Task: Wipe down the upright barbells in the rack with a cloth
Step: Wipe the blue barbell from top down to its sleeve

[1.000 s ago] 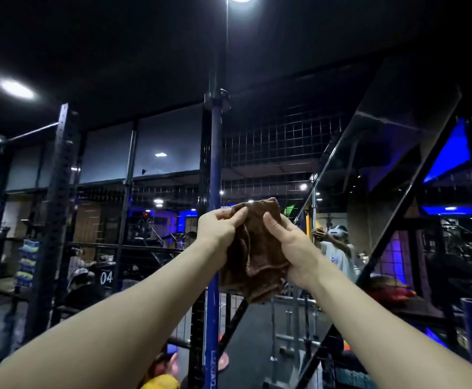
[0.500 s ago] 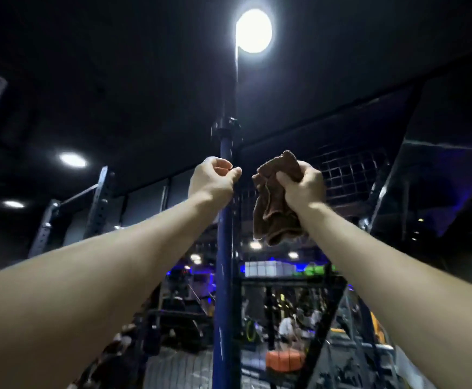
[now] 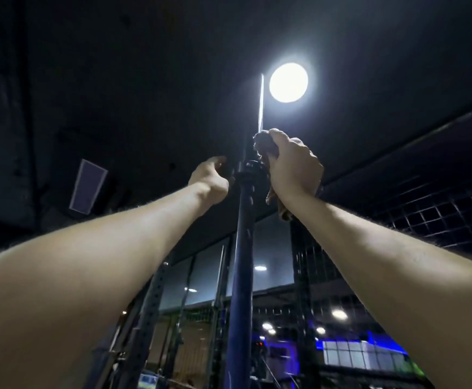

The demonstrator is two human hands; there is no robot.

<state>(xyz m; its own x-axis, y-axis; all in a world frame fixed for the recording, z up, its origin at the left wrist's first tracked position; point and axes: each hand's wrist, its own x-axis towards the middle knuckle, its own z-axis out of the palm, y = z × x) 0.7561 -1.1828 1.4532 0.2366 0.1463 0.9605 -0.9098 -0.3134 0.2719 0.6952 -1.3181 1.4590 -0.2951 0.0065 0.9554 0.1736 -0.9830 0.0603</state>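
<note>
An upright dark blue barbell (image 3: 242, 248) rises through the middle of the head view, with a collar near its top and a thin sleeve above it reaching toward a ceiling lamp. My right hand (image 3: 292, 164) grips a brown cloth (image 3: 263, 144) bunched against the bar just above the collar; a corner of the cloth hangs below my wrist. My left hand (image 3: 211, 178) is at the collar's left side with fingers curled toward the bar; whether it grips the bar is unclear.
A bright round ceiling lamp (image 3: 288, 82) glares just right of the bar's top. A perforated rack upright (image 3: 147, 313) stands left of the bar, and a wire mesh panel (image 3: 426, 214) is at the right. Gym lights glow low in the background.
Both hands have moved up the bar as my view tilted toward the ceiling. The right hand brought the cloth from beside the bar onto it above the collar.
</note>
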